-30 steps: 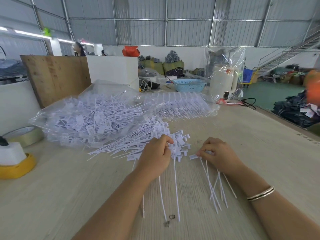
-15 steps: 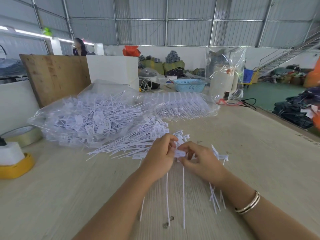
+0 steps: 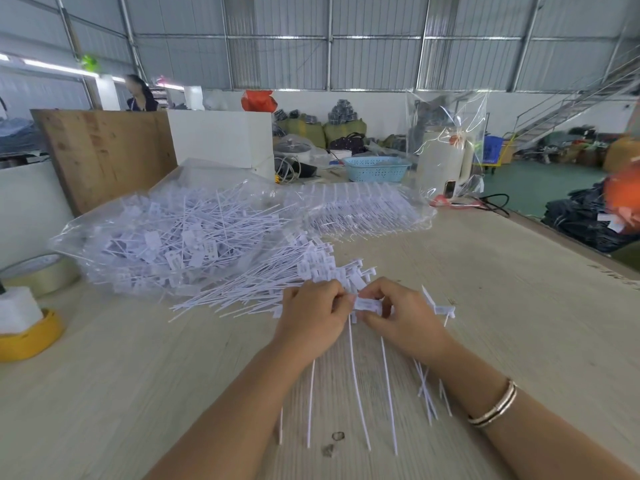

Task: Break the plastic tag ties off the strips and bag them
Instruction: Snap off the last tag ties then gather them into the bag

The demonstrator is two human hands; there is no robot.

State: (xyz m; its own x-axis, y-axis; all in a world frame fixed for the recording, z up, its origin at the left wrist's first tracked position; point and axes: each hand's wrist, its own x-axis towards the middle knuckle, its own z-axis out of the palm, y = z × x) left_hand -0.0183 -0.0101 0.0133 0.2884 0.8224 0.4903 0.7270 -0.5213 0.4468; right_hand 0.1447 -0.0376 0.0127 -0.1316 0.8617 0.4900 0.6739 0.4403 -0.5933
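Note:
My left hand (image 3: 311, 315) grips the head end of a strip of white plastic tag ties (image 3: 355, 375), whose long tails hang toward me over the table. My right hand (image 3: 401, 317) pinches one tie head (image 3: 369, 304) on that strip, fingertips touching the left hand's. A loose pile of white ties (image 3: 277, 285) lies just behind my hands. A few separated ties (image 3: 427, 393) lie under my right wrist. A clear bag full of ties (image 3: 173, 237) sits at the left rear.
A second clear bag of tie strips (image 3: 367, 213) lies at the back centre. A tape roll (image 3: 41, 275) and a yellow dispenser (image 3: 27, 337) stand at the left edge. A blue basket (image 3: 375, 168), a white box (image 3: 221, 138) and a wooden board (image 3: 107, 150) are behind.
My right hand left the loose ties on the right and came in to meet my left hand, pinching a tie head on the strip. The left hand kept its grip.

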